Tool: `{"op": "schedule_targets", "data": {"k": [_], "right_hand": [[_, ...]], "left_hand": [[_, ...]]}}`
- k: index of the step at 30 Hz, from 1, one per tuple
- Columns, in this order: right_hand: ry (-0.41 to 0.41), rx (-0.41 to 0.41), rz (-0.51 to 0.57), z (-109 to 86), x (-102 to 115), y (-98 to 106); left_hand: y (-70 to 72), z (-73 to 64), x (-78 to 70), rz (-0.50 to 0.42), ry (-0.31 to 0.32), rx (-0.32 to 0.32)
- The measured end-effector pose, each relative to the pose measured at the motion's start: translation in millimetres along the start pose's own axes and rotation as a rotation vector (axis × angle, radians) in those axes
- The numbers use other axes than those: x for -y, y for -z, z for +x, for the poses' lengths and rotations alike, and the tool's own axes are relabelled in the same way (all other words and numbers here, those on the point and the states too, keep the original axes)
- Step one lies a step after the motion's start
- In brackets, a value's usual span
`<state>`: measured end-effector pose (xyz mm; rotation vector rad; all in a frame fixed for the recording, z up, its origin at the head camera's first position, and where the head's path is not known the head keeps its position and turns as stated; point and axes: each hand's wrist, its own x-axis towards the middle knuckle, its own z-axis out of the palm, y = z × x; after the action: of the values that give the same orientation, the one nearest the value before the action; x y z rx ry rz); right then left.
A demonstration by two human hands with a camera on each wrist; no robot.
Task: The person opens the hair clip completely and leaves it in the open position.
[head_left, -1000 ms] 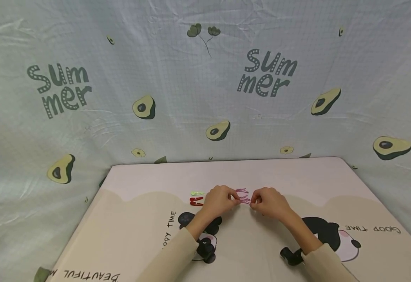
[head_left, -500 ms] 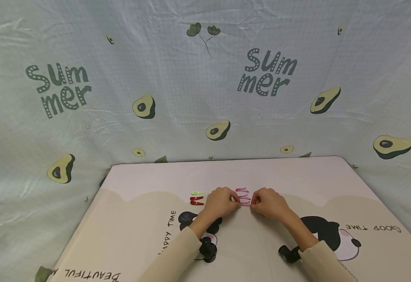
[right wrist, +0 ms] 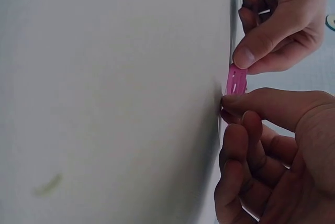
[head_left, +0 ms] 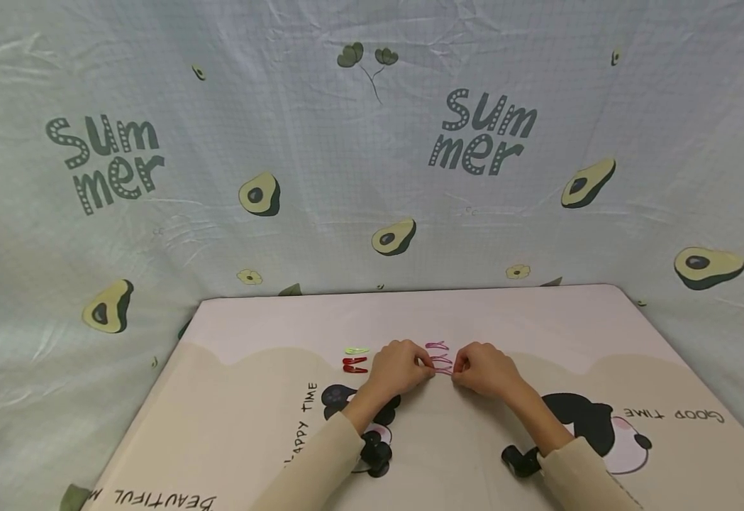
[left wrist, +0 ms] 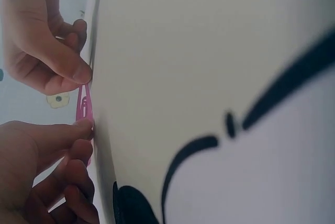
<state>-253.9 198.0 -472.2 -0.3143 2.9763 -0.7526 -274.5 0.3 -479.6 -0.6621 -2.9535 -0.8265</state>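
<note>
Three pink snap hair clips lie one behind another in a short column on the table. Between finger and thumb, my left hand (head_left: 400, 365) pinches one end of the nearest pink hair clip (head_left: 443, 370). The other end is held in the fingertips of my right hand (head_left: 486, 369). In the left wrist view the pink hair clip (left wrist: 84, 103) spans the two hands, close to the table surface; the right wrist view also has this hair clip (right wrist: 236, 80), its ends covered by fingertips. Behind it are the middle pink clip (head_left: 440, 359) and the far pink clip (head_left: 437, 345).
Left of my left hand, two red hair clips (head_left: 355, 365) and a light green hair clip (head_left: 356, 350) form another column. The table (head_left: 250, 404) has a printed cover with cartoon figures and lettering. A patterned curtain (head_left: 320, 142) hangs behind its far edge.
Both hands have drawn the nearest pink hair clip slightly toward me, widening its gap from the middle one. Over the last half second they stay almost still.
</note>
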Motion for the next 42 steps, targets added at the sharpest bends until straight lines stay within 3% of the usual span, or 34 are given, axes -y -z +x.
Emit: {"op": "schedule_targets", "data": {"k": [16, 26, 30, 34, 42], "right_hand": [[-0.021, 0.019, 0.014, 0.6, -2.5, 1.1], [-0.035, 0.017, 0.025, -2.4, 2.0, 8.0], [-0.034, 0.005, 0.041, -2.6, 7.9, 15.1], [0.002, -0.011, 0.072, 0.9, 19.4, 21.0], [0.037, -0.025, 0.071, 20.9, 48.2, 16.7]], "left_hand": [[0.4, 1.8, -4.4, -0.01, 0.044, 0.032], [5.0, -0.5, 2.5, -0.032, 0.02, 0.055], [16.8, -5.4, 7.7, -0.082, 0.006, 0.058], [37.6, -12.6, 16.1, -0.107, 0.004, 0.024], [75.2, -27.0, 52.1, -0.132, 0.063, -0.098]]}}
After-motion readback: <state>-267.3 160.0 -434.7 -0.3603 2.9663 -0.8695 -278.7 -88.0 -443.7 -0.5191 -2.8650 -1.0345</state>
